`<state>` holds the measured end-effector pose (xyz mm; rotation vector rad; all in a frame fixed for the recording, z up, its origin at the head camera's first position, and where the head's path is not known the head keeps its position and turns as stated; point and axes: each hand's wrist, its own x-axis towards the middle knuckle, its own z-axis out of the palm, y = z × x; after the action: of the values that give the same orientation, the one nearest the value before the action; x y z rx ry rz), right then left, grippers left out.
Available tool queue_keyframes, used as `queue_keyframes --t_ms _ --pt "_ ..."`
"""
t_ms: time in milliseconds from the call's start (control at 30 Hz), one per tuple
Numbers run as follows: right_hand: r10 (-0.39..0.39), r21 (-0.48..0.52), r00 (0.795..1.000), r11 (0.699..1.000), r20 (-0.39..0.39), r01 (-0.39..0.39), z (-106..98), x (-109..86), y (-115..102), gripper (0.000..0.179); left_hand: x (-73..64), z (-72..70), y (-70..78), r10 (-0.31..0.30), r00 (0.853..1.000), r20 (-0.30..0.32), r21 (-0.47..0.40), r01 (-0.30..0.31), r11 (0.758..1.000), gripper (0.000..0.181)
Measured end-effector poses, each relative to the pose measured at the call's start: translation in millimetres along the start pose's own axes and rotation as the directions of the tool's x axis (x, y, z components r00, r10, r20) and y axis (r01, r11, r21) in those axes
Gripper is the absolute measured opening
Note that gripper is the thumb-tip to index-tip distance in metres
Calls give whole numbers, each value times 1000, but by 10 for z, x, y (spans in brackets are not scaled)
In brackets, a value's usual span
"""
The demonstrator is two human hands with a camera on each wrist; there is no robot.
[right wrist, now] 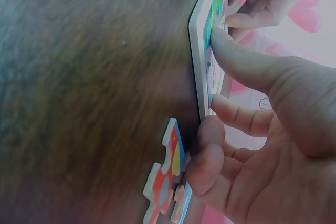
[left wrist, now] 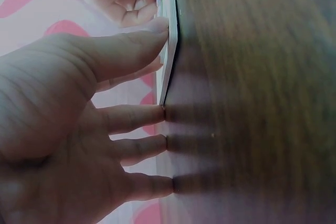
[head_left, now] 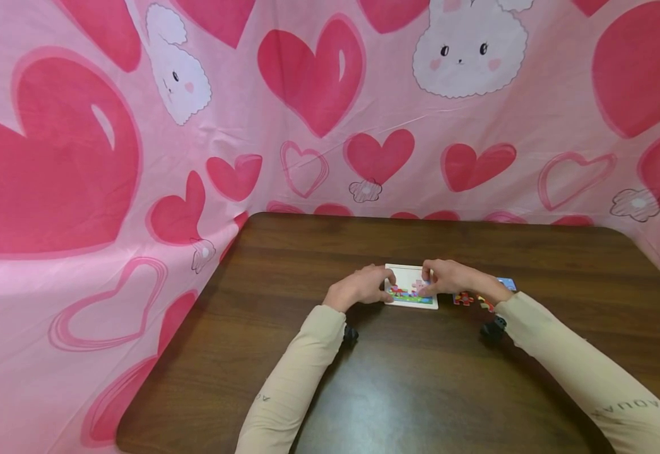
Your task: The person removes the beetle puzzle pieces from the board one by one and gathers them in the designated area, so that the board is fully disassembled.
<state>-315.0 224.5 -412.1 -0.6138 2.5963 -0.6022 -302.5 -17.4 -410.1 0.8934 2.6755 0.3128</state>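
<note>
Loosely spread, the left hand and right hand touch the puzzle board (partly filled) near loose pieces on the bench.

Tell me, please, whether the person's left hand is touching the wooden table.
Touching: the left wrist view shows three fingertips of the left hand meeting the wooden table, their shadows starting right at the tips, with no gap.

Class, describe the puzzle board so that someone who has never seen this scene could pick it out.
On the brown table, before the pink heart-patterned cloth, look between the left hand and the right hand. The puzzle board lies there, a rectangle with colourful artwork along its near side. Its white rim sets it apart from the unframed loose puzzle pieces to its right.
</note>
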Motion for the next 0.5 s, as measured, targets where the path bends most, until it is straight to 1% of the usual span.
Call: queue_keyframes --t_ms 267,500 --pt "15 -19 1000 1000 -15 -15 -3 -10 -36 41 -14 -4 8 0 1000 7 -4 0 1000 37" --pt "7 -16 999 1000 -47 -8 8 -42 -77 42 -13 -3 7 -2 1000 9 -5 2 1000 36"
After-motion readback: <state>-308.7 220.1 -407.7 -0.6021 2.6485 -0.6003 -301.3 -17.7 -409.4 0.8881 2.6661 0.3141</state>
